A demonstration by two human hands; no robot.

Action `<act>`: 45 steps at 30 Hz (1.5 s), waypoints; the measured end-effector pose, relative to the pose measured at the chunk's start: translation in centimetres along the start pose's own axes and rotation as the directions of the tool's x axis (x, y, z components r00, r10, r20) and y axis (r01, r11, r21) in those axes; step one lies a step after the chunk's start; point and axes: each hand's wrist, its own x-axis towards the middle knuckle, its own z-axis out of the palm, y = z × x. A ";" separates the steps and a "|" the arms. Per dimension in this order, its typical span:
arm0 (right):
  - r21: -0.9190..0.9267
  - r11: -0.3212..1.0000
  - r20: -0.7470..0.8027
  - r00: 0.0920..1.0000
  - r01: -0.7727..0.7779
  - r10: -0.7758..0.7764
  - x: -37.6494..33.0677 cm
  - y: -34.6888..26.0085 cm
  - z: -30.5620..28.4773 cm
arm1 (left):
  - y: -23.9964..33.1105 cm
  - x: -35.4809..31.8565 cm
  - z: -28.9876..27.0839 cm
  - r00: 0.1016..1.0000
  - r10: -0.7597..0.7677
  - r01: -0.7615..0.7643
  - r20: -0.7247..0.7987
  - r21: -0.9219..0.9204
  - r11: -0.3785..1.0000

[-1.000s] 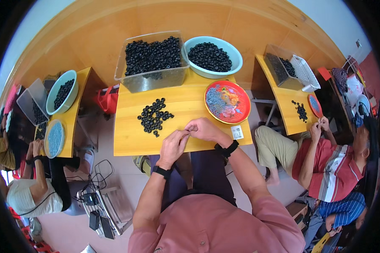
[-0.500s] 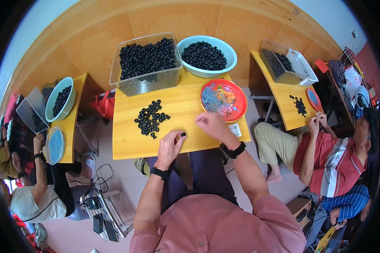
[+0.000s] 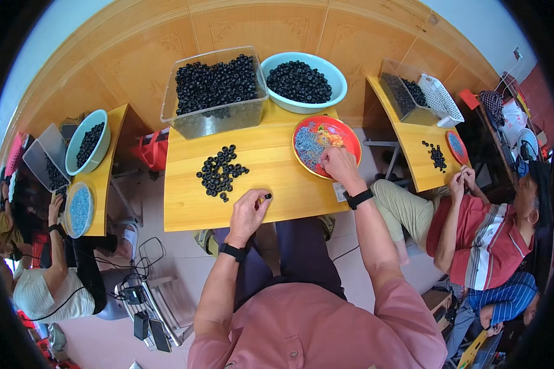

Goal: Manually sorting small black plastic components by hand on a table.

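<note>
My left hand [image 3: 248, 212] rests at the front edge of the yellow table and pinches a small black ring-shaped part [image 3: 267, 196] between thumb and fingers. Over the red flowered plate [image 3: 352, 145] on the right is my right hand [image 3: 340, 165], its fingers drawn together and pointing down. Whatever those fingertips hold, if anything, is hidden. Many small blue-grey pieces [image 3: 306, 145] lie on the plate's left side, too fine to make out singly. A loose pile of black ring-shaped parts [image 3: 220, 173] is spread left of the table's middle.
At the table's back stand a clear plastic bin [image 3: 214, 120] and a light-blue basin [image 3: 340, 83], both full of black rings. A white label [image 3: 339, 191] lies near the right edge. Other people work at side tables, left [image 3: 104, 209] and right [image 3: 406, 144]. Cables trail on the left floor.
My right hand has moved right and away from me, from beside the plate to over it. My left hand stays in place with the black ring-shaped part.
</note>
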 end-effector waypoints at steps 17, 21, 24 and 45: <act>0.770 0.638 0.073 0.992 0.010 -0.104 -3.9 -7.6 4.3 | -0.8 0.5 0.1 0.978 -0.205 0.191 -0.039 -0.229 0.954; 0.761 0.645 0.048 0.984 0.075 -0.172 -5.2 -9.9 7.0 | -1.7 0.7 0.1 0.946 -0.322 0.302 0.030 -0.438 0.847; 0.710 0.680 -0.032 0.973 0.182 -0.227 -5.7 -11.6 7.0 | -2.1 0.7 -0.1 0.936 -0.343 0.329 0.076 -0.529 0.782; 0.603 0.736 -0.127 0.948 0.308 -0.293 -6.8 -11.7 7.5 | -1.6 1.1 -0.1 0.913 -0.402 0.381 0.063 -0.482 0.789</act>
